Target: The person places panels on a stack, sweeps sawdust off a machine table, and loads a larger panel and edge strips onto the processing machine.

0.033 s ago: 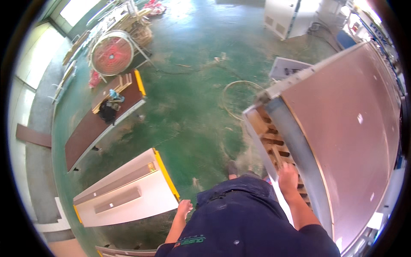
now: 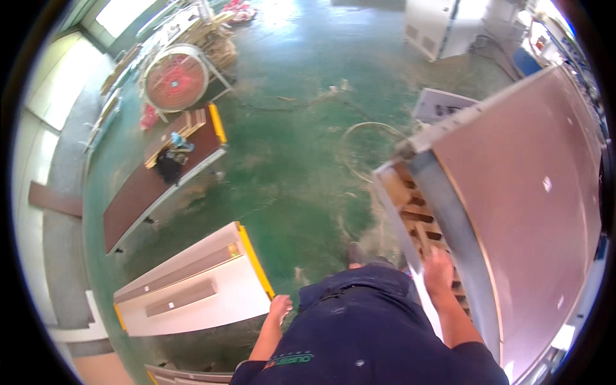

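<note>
My right hand (image 2: pixel 438 271) reaches down beside a thick stack of pinkish-brown panels (image 2: pixel 513 186) on my right. It is closed over the slatted wooden piece (image 2: pixel 420 226) that shows between the stack's grey side and a long white strip (image 2: pixel 393 186). What lies under the fingers is hidden. Low at my left side, my left hand (image 2: pixel 280 307) has its fingers curled in, with nothing visible in them. It is nearest the yellow-edged corner of a white panel (image 2: pixel 212 314), on which two narrow brown strips (image 2: pixel 186 298) lie lengthwise.
Farther left, a dark brown panel (image 2: pixel 138 208) carries wood pieces, a black bundle (image 2: pixel 169 165) and a light-blue tool (image 2: pixel 179 141). Behind it stands a round fan (image 2: pixel 174 83) with a red centre. A hose loop (image 2: pixel 350 151) lies on the green floor (image 2: pixel 295 173). A white cabinet (image 2: pixel 430 29) stands far right.
The whole scene has shifted slightly rightward in view as my head turned a little. Both hands keep nearly the same places beside the panels.
</note>
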`<state>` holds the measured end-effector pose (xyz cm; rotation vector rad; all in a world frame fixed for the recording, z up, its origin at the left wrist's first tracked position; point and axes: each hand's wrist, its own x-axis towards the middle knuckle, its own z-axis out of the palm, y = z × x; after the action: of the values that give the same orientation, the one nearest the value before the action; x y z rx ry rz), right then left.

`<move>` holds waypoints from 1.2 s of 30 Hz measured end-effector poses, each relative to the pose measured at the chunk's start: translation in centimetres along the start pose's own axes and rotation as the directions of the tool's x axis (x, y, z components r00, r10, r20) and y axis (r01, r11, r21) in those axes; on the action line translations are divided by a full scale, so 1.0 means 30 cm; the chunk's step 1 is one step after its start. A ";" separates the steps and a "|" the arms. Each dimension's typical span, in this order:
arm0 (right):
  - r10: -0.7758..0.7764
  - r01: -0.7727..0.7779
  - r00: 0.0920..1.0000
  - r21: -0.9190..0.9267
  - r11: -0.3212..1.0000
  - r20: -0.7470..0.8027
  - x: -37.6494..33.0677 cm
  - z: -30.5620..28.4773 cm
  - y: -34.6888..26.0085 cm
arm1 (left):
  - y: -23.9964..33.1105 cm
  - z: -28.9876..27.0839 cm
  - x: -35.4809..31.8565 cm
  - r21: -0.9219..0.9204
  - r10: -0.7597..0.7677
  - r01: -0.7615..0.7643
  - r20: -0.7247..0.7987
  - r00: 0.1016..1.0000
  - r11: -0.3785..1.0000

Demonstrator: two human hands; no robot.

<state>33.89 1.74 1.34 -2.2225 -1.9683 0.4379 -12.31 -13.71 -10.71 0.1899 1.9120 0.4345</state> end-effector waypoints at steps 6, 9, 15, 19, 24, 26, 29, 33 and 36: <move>0.021 -0.021 1.000 0.056 0.998 -0.011 0.134 -0.162 -0.177 | 0.387 -0.023 0.107 -0.020 0.198 -0.197 -0.001 0.980 0.980; -0.025 0.024 0.998 0.009 1.000 0.058 0.247 -0.270 -0.316 | 0.481 -0.052 0.202 -0.105 0.199 -0.199 -0.009 0.980 0.974; -0.063 0.031 0.996 0.441 0.897 0.057 0.599 -0.223 -0.586 | 0.387 -0.243 0.512 -0.031 0.077 -0.075 0.046 0.996 0.997; 0.071 -0.470 0.879 0.836 0.284 0.471 0.859 0.235 -0.579 | 0.373 -0.397 0.648 -0.215 -0.128 0.128 0.014 0.992 0.968; 0.069 -0.762 0.646 0.647 0.006 0.760 0.989 0.801 -0.530 | 0.661 -0.615 0.686 -0.299 0.138 -0.194 -0.197 0.971 0.935; -0.048 -0.758 0.652 0.651 -0.038 0.756 1.144 0.832 -0.792 | 0.764 -0.684 0.678 -0.400 0.116 -0.233 -0.295 0.948 0.887; -0.459 -0.616 0.744 0.765 -0.188 0.486 1.476 0.690 -1.406 | 0.805 -0.763 0.723 -0.428 0.142 -0.283 -0.330 0.933 0.858; -0.595 -0.187 0.797 0.897 -0.401 -0.100 1.681 0.002 -2.337 | 0.567 -0.812 0.798 -0.404 0.080 -0.223 -0.341 0.937 0.887; -0.700 0.142 0.594 0.908 -0.394 -0.397 1.644 -0.454 -2.574 | 0.550 -0.824 0.728 -0.405 -0.025 -0.107 -0.307 0.951 0.908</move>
<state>-30.01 61.95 30.90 -0.0856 -1.3162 1.6007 -44.56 3.58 -15.29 -0.1295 2.0648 0.9364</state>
